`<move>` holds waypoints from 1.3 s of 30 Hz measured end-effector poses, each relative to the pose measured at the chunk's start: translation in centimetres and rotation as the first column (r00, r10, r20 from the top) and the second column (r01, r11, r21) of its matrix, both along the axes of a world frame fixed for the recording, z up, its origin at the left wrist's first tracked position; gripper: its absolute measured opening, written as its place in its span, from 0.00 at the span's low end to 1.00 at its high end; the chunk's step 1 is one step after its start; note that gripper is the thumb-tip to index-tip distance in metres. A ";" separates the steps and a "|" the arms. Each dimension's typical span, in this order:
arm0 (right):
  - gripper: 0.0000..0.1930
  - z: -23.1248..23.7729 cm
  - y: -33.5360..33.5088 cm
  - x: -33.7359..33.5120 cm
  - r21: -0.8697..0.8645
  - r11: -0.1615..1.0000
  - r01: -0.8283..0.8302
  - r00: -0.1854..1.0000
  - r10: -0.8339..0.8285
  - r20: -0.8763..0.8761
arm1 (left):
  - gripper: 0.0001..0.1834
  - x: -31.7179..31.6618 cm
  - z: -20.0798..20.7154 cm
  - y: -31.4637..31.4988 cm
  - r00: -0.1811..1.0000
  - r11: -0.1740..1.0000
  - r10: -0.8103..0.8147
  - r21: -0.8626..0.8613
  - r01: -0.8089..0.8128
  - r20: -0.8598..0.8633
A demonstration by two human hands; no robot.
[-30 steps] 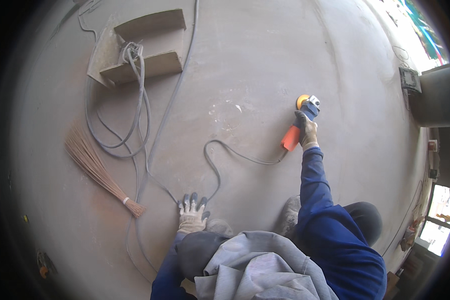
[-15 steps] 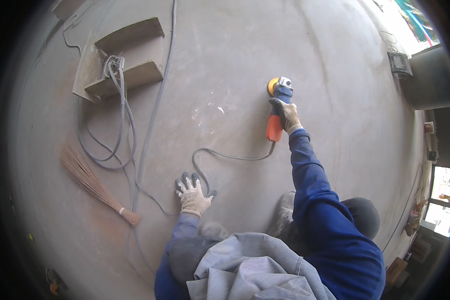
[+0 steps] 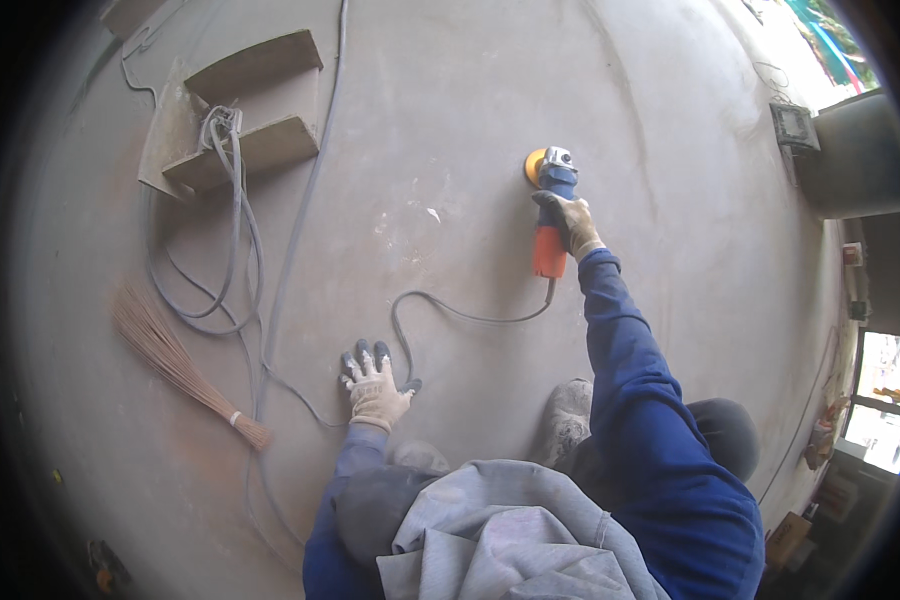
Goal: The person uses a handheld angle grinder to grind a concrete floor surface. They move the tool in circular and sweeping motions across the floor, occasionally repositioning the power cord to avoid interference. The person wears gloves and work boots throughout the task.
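Grey metal floor point(image 3: 450, 120) under me. My right hand point(image 3: 570, 222), closed round the angle grinder point(image 3: 550, 215), has carried it farther ahead, onto fresh surface; my left hand point(image 3: 375, 385) stays spread flat, bracing beside its cord point(image 3: 450, 310).

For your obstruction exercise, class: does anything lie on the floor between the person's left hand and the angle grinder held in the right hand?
Only the grinder's own power cord loops across the floor between the left hand and the angle grinder. The right hand already grips the tool. Otherwise, only bare grey floor.
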State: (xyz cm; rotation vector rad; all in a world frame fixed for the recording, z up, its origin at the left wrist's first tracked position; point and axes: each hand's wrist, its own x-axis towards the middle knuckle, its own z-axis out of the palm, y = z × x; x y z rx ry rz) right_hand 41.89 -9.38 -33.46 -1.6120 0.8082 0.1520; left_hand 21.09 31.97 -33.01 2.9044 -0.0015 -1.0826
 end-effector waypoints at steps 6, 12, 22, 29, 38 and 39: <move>0.25 -1.4 0.3 1.6 0.074 0.996 0.055 0.998 -0.056 0.014 | 0.64 -0.1 -0.3 -1.5 0.998 0.999 0.042 0.011 -0.043 0.045; 0.20 -0.9 15.9 -4.3 0.005 0.942 -0.335 0.942 0.335 0.004 | 0.42 -7.6 -4.0 -0.9 0.960 0.970 -0.228 -0.049 0.239 0.160; 0.25 2.1 24.0 -2.2 -0.060 0.705 -0.707 0.707 0.700 -0.100 | 0.28 -13.5 -3.0 6.4 0.986 0.973 -0.168 -0.157 0.169 0.018; 0.25 -1.5 10.3 6.9 0.004 0.965 -0.264 0.964 0.263 0.048 | 0.42 -9.5 -1.9 4.8 0.974 0.958 0.213 -0.213 -0.192 0.078; 0.23 -0.7 10.3 0.5 0.086 0.944 -0.317 0.948 0.317 0.017 | 0.67 6.4 0.6 -1.9 0.978 0.981 0.183 0.042 -0.188 0.095; 0.24 -0.3 11.8 0.0 0.049 0.913 -0.404 0.915 0.404 0.010 | 0.68 7.3 0.3 -1.7 0.981 0.981 0.180 0.063 -0.184 0.069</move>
